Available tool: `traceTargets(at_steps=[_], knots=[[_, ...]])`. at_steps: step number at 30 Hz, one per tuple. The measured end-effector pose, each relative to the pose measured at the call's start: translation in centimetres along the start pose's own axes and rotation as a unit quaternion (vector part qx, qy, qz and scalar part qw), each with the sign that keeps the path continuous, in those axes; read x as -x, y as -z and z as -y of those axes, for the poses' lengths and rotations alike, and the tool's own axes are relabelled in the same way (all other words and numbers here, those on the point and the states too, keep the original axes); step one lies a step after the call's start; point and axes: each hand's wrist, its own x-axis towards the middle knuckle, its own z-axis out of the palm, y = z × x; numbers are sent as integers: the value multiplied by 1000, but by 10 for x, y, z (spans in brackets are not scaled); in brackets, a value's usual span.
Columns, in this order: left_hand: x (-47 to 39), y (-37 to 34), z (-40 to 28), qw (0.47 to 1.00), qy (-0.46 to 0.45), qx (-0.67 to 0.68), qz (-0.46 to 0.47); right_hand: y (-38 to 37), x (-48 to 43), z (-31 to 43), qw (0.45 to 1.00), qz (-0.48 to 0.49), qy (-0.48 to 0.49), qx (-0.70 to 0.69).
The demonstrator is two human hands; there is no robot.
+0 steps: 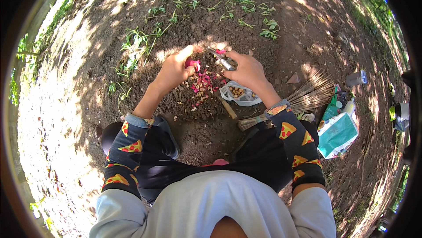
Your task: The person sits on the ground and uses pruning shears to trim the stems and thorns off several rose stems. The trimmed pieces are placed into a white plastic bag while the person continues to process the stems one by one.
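My left hand (178, 65) pinches a bright pink petal-like piece (193, 64) between thumb and fingers. Across from it, my right hand (244, 68) holds a metal cutting tool (225, 62), apparently shears, its tip pointing up and left toward my left fingers. Another pink bit (220, 51) shows beside the blades. Below and between my hands, a scatter of small pink and pale pieces (203, 83) lies on the soil. A translucent plastic bag (242, 101) sits under my right wrist, its mouth open on several brown, nut-like lumps (236, 91).
A wooden handle (228, 108) lies beside the bag. To the right are a stick broom (305, 94), a teal and white bag (339, 132), a grey cylindrical container (356, 78) and a dry leaf (293, 78). Low green plants (136, 42) grow in the soil ahead.
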Motion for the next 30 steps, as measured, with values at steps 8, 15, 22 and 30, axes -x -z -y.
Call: traceTargets(at_steps=[8,15,22,30], knots=[[15,-29,22,967,-83,-237,45,-22,6,-2,962,-101,168,188],[4,-23,20,921,36,-379,75,-3,10,5,987,12,75,144],[12,-37,16,957,-94,-272,46,-17,9,4,968,-56,128,211],[14,-41,36,919,-45,-389,54,-12,9,0,950,-94,166,248]])
